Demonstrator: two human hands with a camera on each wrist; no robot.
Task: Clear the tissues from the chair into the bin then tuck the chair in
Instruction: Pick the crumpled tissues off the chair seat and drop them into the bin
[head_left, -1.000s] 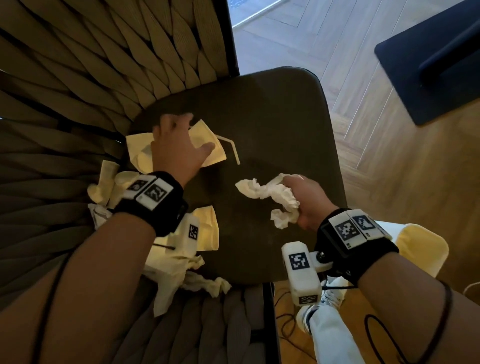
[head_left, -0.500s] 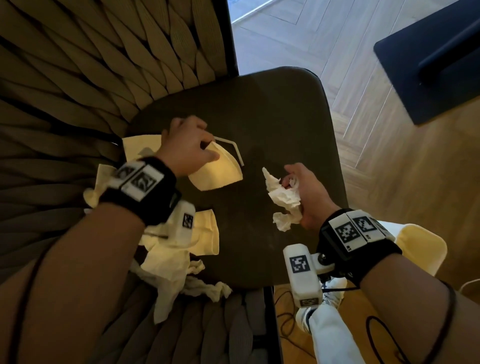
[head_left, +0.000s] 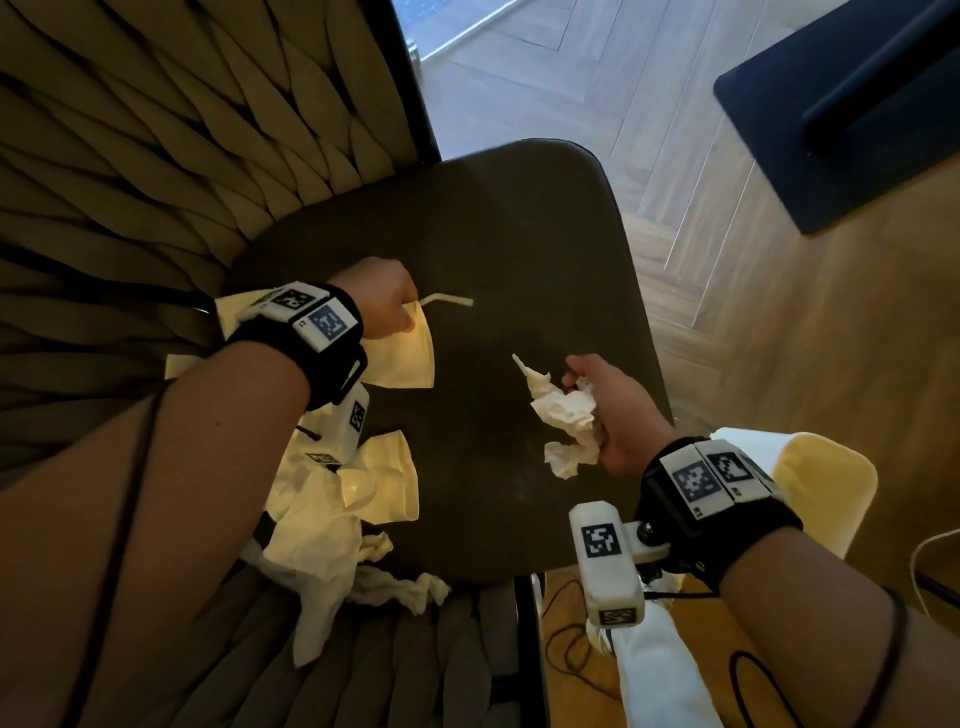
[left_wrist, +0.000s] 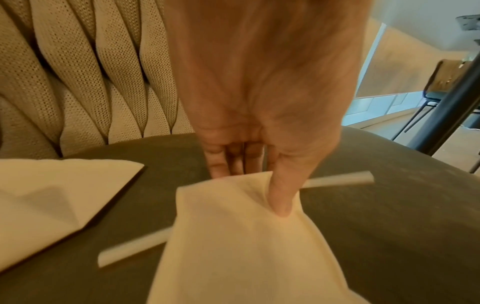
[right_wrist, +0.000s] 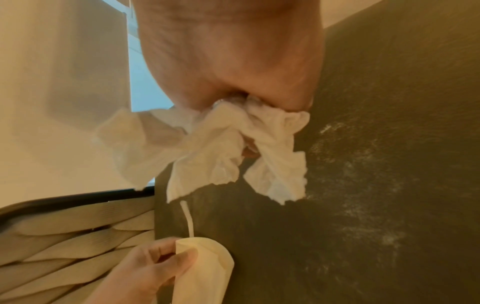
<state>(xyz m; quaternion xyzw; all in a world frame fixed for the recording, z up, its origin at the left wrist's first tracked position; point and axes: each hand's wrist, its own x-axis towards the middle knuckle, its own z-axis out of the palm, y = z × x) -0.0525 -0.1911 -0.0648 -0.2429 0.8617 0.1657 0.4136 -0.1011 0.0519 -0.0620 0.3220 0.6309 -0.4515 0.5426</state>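
Note:
The chair's dark seat (head_left: 519, 234) carries several tissues. My left hand (head_left: 387, 306) pinches the corner of a flat cream tissue (head_left: 402, 356) and lifts it off the seat; thumb and fingers show on it in the left wrist view (left_wrist: 244, 236). My right hand (head_left: 608, 410) grips a crumpled white tissue (head_left: 563, 415), which hangs from the fist (right_wrist: 233, 148). A thin white paper strip (head_left: 449, 300) lies on the seat by my left hand. More tissues (head_left: 337, 514) are heaped at the seat's near left edge. No bin is in view.
The woven beige chair back (head_left: 182, 130) wraps the left and far side. Wooden floor (head_left: 805, 338) lies to the right, with a dark blue mat (head_left: 857, 104) at the far right. A cream object (head_left: 826, 488) sits behind my right wrist. Cables (head_left: 566, 639) trail on the floor.
My left hand closed on the flat cream tissue and pulled it up and toward me. My right hand gathered the crumpled tissue tighter and drew it right.

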